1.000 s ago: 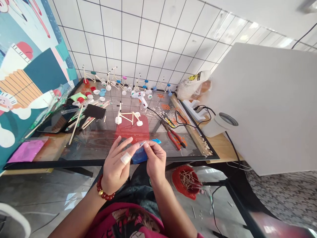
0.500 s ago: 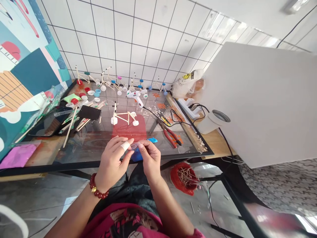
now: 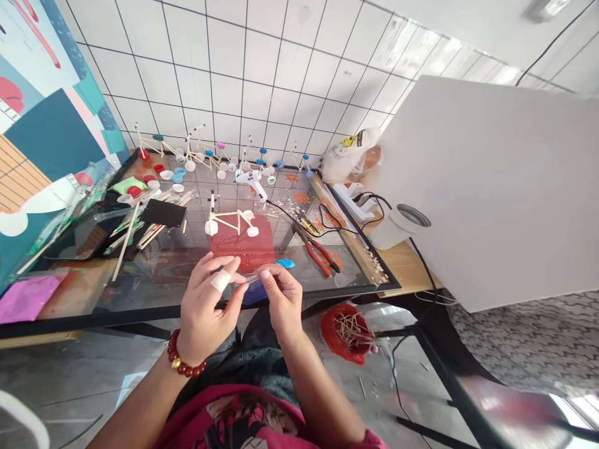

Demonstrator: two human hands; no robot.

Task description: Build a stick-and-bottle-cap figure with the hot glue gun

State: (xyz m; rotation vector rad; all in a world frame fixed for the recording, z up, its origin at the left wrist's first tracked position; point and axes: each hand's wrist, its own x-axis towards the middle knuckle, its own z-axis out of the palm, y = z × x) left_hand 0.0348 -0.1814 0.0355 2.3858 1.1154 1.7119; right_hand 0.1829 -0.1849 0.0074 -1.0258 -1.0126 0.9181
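My left hand [image 3: 210, 302] and my right hand [image 3: 284, 302] meet just above the table's front edge. Between them is a small piece of clear plastic wrapper [image 3: 253, 279], pinched at each end by thumb and index finger. Below the wrapper shows a blue patch [image 3: 255, 293], and another blue piece [image 3: 285, 264] pokes out past my right fingers; whether they join the wrapper I cannot tell. White tape wraps one left finger. Behind my hands, a small stick-built bicycle model [image 3: 233, 221] with white bottle-cap wheels stands on a red mat [image 3: 255, 249].
A white glue gun [image 3: 253, 185] lies behind the model. Red-handled pliers [image 3: 316, 251] are at the right. Several finished models line the tiled wall. Left are sticks, bottle caps [image 3: 166, 175], a black card [image 3: 163, 212] and a pink packet [image 3: 30, 298]. Below hangs a red scrap bin [image 3: 344, 333].
My left hand has shifted slightly left, drawing away from my right, and more of the clear wrapper shows between them. The view has turned slightly.
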